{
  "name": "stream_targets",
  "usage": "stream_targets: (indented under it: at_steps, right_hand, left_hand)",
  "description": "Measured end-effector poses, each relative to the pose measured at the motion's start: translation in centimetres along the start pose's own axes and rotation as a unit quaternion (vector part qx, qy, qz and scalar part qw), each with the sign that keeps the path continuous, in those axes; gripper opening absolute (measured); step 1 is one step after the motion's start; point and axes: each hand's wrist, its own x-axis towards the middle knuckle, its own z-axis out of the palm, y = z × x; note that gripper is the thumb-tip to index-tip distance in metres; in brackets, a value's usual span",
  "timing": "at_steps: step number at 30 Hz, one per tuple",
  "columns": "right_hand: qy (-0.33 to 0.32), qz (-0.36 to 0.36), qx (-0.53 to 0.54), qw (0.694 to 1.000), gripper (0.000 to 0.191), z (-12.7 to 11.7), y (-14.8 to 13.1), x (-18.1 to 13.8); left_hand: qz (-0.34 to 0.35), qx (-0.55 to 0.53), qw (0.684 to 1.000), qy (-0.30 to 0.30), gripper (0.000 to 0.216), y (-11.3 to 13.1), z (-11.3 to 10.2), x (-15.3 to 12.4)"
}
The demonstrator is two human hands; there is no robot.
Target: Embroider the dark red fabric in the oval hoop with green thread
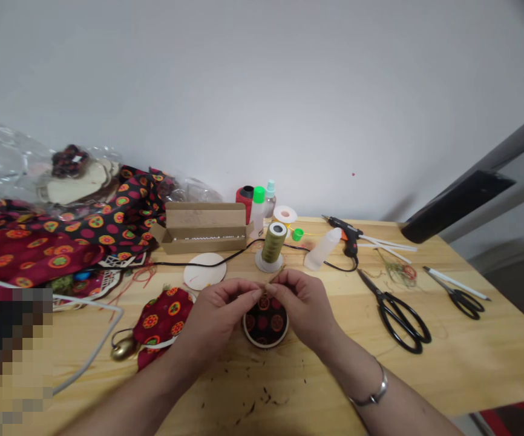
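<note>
My left hand (219, 312) and my right hand (301, 306) meet over a small round piece covered in dark patterned fabric (265, 324) that lies on the wooden table (471, 363). Both hands have their fingertips pinched together just above the piece's far edge. What they pinch is too small to make out; it looks like a thin thread. A spool of olive-green thread (273, 243) stands just behind the hands. A red patterned fabric piece (164, 315) with a small gold bell (123, 348) lies to the left of my left hand.
Large black scissors (396, 312) and a smaller pair (459, 297) lie to the right. A glue gun (346, 233), glue sticks, a white squeeze bottle (320, 249), a cardboard box (203, 229), a wooden disc (204, 270) and piled red fabric (39, 242) fill the back and left.
</note>
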Motion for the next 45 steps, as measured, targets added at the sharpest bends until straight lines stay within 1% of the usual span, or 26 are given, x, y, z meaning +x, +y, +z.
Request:
stream_targets:
  at_steps: [2, 5, 7, 10, 12, 16, 19, 26, 32, 34, 37, 45]
  right_hand:
    - [0.001, -0.018, -0.008, 1.000, 0.014, -0.03, 0.12, 0.04]
    - [0.004, -0.039, -0.022, 0.999, 0.013, -0.06, 0.19, 0.09]
    - [0.004, -0.046, -0.027, 0.999, 0.014, -0.07, 0.18, 0.07]
    - [0.004, -0.063, -0.037, 0.997, 0.014, -0.09, 0.15, -0.01]
    - [0.003, -0.072, -0.041, 0.997, 0.014, -0.09, 0.16, -0.08]
    - [-0.004, -0.062, -0.046, 0.997, 0.014, -0.10, 0.20, -0.15]
    - [0.002, -0.060, -0.059, 0.996, 0.014, -0.15, 0.20, -0.12]
    - [0.011, -0.069, -0.058, 0.996, 0.013, -0.21, 0.29, -0.03]
    - [0.013, -0.044, -0.043, 0.998, 0.013, -0.11, 0.19, 0.02]
    - [0.017, -0.038, -0.041, 0.998, 0.013, -0.09, 0.08, 0.00]
    - [0.017, -0.051, -0.041, 0.998, 0.013, -0.09, 0.03, 0.00]
    - [0.015, -0.065, -0.050, 0.997, 0.013, -0.20, 0.26, -0.05]
  left_hand:
    - [-0.014, -0.037, 0.999, -0.018, 0.011, 0.01, 0.00, 0.03]
    - [-0.018, -0.054, 0.998, -0.028, 0.011, -0.06, -0.12, 0.19]
    - [-0.038, -0.078, 0.995, -0.045, 0.012, -0.19, -0.25, 0.36]
    - [-0.076, -0.146, 0.983, -0.084, 0.010, -0.33, -0.39, 0.57]
    - [-0.091, -0.177, 0.975, -0.097, 0.008, -0.33, -0.39, 0.62]
    - [-0.074, -0.168, 0.977, -0.111, 0.008, -0.34, -0.31, 0.60]
    - [-0.060, -0.152, 0.979, -0.124, 0.010, -0.49, -0.32, 0.61]
    - [-0.048, -0.149, 0.982, -0.107, 0.014, -0.71, -0.22, 0.72]
    - [-0.019, -0.168, 0.981, -0.096, 0.009, -0.65, 0.03, 0.52]
    - [-0.024, -0.178, 0.979, -0.099, 0.009, -0.63, 0.08, 0.48]
    - [-0.036, -0.191, 0.975, -0.104, 0.011, -0.60, 0.14, 0.43]
    - [-0.064, -0.186, 0.976, -0.096, 0.011, -0.49, 0.11, 0.33]
